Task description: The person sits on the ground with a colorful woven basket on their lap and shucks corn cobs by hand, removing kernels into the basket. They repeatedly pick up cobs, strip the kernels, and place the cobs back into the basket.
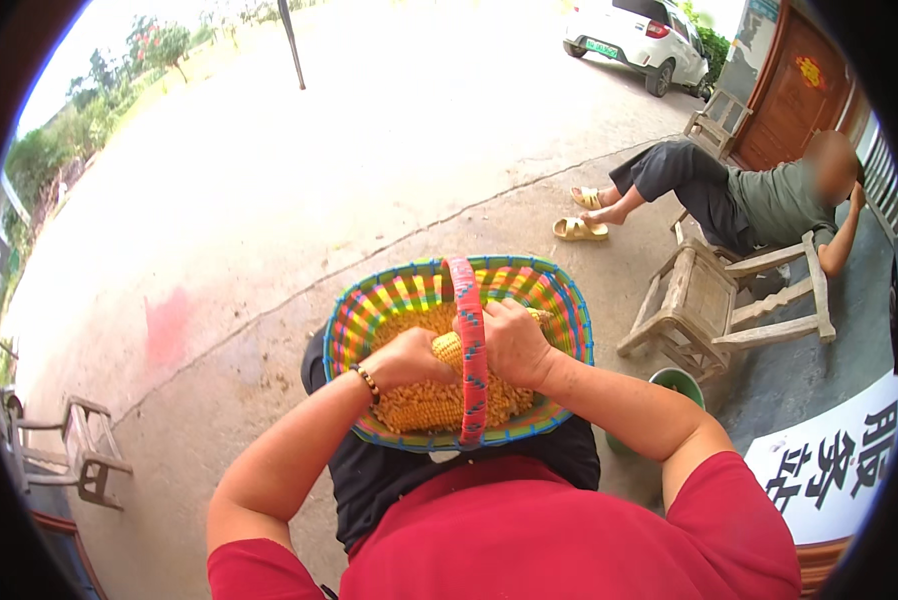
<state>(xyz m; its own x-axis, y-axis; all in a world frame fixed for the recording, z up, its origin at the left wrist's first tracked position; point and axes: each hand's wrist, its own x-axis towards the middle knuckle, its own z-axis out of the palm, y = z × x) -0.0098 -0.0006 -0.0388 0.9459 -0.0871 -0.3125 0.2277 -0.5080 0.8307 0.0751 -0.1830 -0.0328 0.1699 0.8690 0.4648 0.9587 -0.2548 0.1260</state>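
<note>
On my lap rests a colourful woven plastic basket (569, 300) with a red-wrapped handle (474, 390) arching across its middle. Inside, my left hand (411, 360) grips one end of a yellow corn cob (447, 349). My right hand (515, 337) is closed around it farther right, beyond the handle, and its tip shows past my fingers. The handle hides part of the cob. Loose corn kernels (419, 394) cover the basket floor, and another cob (426, 415) lies on them near the front rim.
A green bucket (678, 382) stands by my right elbow. Beyond it is a wooden chair (693, 292), and a person (771, 195) sits reclined near the wall. Another wooden chair (81, 450) is at the left. A white car (644, 41) is parked on the concrete yard behind.
</note>
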